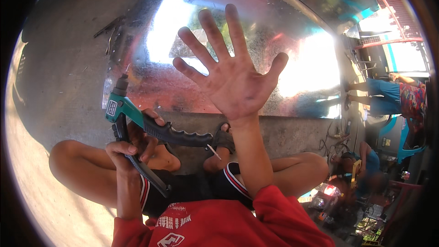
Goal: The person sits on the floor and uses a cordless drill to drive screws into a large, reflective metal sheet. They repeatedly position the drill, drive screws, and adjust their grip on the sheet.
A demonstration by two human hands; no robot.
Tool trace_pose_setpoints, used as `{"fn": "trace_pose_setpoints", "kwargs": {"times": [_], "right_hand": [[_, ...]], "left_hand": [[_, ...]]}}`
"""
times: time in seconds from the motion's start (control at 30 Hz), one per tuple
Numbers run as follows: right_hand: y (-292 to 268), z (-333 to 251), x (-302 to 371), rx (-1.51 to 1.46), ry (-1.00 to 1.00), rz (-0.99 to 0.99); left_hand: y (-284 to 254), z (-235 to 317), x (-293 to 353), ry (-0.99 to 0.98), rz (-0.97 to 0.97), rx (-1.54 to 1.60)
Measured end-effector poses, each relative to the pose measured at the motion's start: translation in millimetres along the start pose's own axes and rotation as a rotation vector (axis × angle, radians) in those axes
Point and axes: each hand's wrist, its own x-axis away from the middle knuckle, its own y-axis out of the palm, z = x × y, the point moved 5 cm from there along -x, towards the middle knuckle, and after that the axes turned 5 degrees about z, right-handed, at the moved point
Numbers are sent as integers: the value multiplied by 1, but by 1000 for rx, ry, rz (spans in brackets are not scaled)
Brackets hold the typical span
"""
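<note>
My left hand (pixel 122 149) is closed around a hand riveter (pixel 122 108) with a green head and black handles spread apart. Its nose points away over the near left corner of a shiny metal sheet (pixel 203 95), and a thin pin stands out of the tip. A slim pale pin (pixel 213 151) shows by the end of the grooved upper handle. My right hand (pixel 238 80) is raised above the sheet, palm toward me, all fingers spread, with nothing in it. Small holes or rivets dot the sheet's left edge.
A dark tool (pixel 109 27) lies on the concrete floor (pixel 68 77) left of the sheet. My bent legs flank the near side. At right, a person in blue shorts (pixel 383 97) stands and another person (pixel 363 160) is low down beside cluttered items and cables (pixel 336 133).
</note>
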Motion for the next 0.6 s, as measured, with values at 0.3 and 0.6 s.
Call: {"fn": "trace_pose_setpoints", "kwargs": {"times": [0.3,0.6], "right_hand": [[2,-3,5,-39,-11,-13],[-12,-1,9,-189,116,-134]], "left_hand": [[2,-4,1,-15,5,-2],[0,-7,0,-17,19,-54]]}}
